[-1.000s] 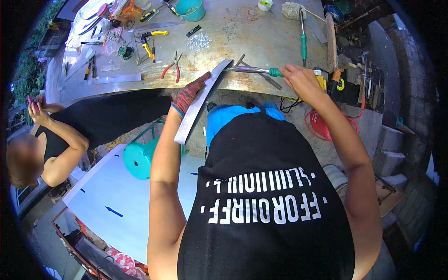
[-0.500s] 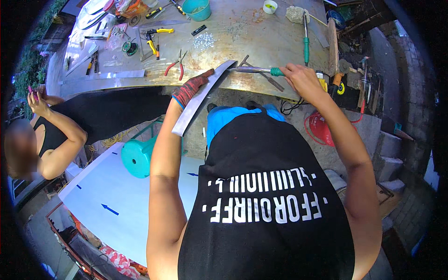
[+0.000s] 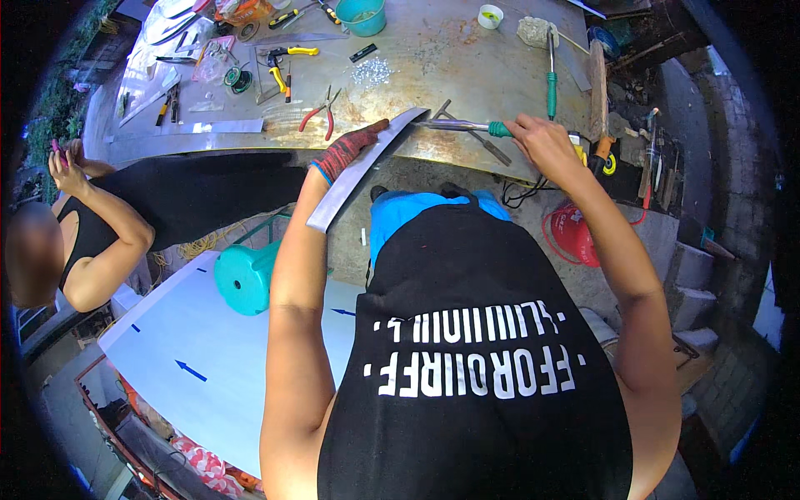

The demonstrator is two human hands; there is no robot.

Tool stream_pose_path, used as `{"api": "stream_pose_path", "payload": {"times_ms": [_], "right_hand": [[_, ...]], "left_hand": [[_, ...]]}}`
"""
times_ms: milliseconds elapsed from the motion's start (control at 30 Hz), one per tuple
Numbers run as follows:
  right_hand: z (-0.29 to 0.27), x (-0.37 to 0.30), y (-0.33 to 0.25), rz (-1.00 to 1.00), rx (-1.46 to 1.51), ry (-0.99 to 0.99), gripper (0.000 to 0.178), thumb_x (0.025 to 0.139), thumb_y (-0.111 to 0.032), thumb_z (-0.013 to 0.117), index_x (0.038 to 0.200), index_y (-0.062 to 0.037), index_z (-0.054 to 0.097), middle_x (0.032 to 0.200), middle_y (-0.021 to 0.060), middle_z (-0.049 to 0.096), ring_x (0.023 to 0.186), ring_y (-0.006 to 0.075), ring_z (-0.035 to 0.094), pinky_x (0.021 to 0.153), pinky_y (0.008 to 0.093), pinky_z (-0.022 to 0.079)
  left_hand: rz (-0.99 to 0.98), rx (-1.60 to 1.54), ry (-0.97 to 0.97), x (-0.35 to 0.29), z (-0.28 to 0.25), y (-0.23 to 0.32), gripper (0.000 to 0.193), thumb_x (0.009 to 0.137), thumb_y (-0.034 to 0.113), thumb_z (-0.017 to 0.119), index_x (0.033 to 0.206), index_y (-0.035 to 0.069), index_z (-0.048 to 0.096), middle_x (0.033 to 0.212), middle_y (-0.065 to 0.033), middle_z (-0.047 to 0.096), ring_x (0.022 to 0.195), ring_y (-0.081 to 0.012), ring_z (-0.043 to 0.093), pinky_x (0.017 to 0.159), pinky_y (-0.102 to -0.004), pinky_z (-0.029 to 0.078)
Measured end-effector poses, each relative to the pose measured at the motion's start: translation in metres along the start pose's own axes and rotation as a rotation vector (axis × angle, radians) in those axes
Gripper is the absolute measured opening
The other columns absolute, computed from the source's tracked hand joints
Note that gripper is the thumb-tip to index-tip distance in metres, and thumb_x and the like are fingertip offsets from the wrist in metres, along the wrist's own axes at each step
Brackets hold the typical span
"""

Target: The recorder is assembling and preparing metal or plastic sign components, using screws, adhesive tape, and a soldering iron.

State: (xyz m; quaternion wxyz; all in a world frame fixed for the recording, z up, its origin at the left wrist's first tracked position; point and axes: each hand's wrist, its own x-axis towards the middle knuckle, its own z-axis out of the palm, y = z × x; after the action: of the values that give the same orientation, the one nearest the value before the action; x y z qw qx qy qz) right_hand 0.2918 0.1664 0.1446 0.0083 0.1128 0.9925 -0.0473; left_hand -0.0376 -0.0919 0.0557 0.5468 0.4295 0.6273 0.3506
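Observation:
My left hand point(image 3: 354, 148), in a red and dark knitted glove, is closed around a long, slightly curved strip of grey sheet metal point(image 3: 360, 177). The strip slants from the bench's front edge back toward my left forearm. Bare, my right hand point(image 3: 537, 142) grips the green handle of a steel-shafted hammer point(image 3: 462, 126). Its shaft lies nearly level, and its far end meets the strip's upper end; the head is hard to make out there. Beneath the shaft, a T-shaped metal bar point(image 3: 483, 143) sticks out over the bench edge.
On the metal workbench point(image 3: 433, 75) lie red-handled pliers point(image 3: 320, 115), yellow-handled tools point(image 3: 287, 52), small shiny bits point(image 3: 371, 73) and a teal bowl point(image 3: 361, 15). Another green-handled tool point(image 3: 552, 92) leans against a stone point(image 3: 533, 32). A teal stool point(image 3: 242, 279) and another person point(image 3: 100, 217) are at left.
The strip's lower end has shifted slightly up and left with my gloved hand. My right hand and the hammer have hardly moved; the whole view has shifted a little.

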Motion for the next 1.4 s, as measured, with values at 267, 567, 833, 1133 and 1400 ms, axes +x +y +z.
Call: {"api": "stream_pose_path", "payload": {"times_ms": [267, 567, 833, 1133, 1400], "right_hand": [[-0.004, 0.003, -0.004, 0.014, -0.002, -0.026, 0.022, 0.092, -0.014, 0.056, 0.112, -0.0097, 0.064, 0.096, 0.0104, 0.063, 0.089, 0.0319, 0.068, 0.074, 0.0449, 0.055], [-0.017, 0.011, -0.008, 0.046, 0.033, -0.095, 0.021, 0.092, -0.011, 0.054, 0.109, -0.0075, 0.066, 0.096, 0.0138, 0.064, 0.090, 0.0358, 0.067, 0.076, 0.0499, 0.054], [-0.018, 0.017, -0.007, 0.066, 0.067, -0.121, 0.019, 0.092, -0.014, 0.056, 0.104, -0.0062, 0.068, 0.095, 0.0149, 0.065, 0.088, 0.0371, 0.068, 0.073, 0.0513, 0.053], [-0.025, 0.022, -0.010, 0.064, 0.080, -0.143, 0.017, 0.093, -0.015, 0.056, 0.101, -0.0049, 0.067, 0.096, 0.0167, 0.067, 0.091, 0.0374, 0.068, 0.074, 0.0523, 0.053], [-0.029, 0.024, -0.021, 0.097, 0.024, -0.158, 0.019, 0.087, -0.009, 0.058, 0.102, -0.0029, 0.068, 0.099, 0.0164, 0.067, 0.090, 0.0365, 0.069, 0.074, 0.0495, 0.056]], "left_hand": [[0.030, 0.091, -0.008, 0.004, -0.003, -0.009, 0.050, 0.101, 0.015, 0.044, 0.150, 0.003, 0.044, 0.152, -0.0086, 0.048, 0.141, -0.0194, 0.041, 0.118, -0.0287, 0.025], [0.007, 0.117, 0.050, -0.005, 0.004, 0.020, 0.046, 0.102, 0.012, 0.045, 0.148, 0.005, 0.048, 0.149, -0.0069, 0.052, 0.137, -0.0182, 0.046, 0.116, -0.0277, 0.029], [-0.077, -0.100, -0.004, 0.005, -0.002, 0.005, 0.059, 0.091, 0.009, 0.046, 0.149, 0.000, 0.042, 0.152, -0.0111, 0.048, 0.143, -0.0213, 0.039, 0.120, -0.0279, 0.020], [-0.161, -0.240, 0.052, -0.002, 0.004, 0.031, 0.050, 0.098, 0.016, 0.045, 0.147, 0.006, 0.049, 0.148, -0.0075, 0.051, 0.136, -0.0182, 0.044, 0.116, -0.0269, 0.026], [-0.163, -0.142, 0.050, -0.003, 0.001, 0.030, 0.049, 0.100, 0.020, 0.045, 0.147, 0.008, 0.051, 0.141, -0.0047, 0.056, 0.127, -0.0159, 0.050, 0.108, -0.0234, 0.033]]}}
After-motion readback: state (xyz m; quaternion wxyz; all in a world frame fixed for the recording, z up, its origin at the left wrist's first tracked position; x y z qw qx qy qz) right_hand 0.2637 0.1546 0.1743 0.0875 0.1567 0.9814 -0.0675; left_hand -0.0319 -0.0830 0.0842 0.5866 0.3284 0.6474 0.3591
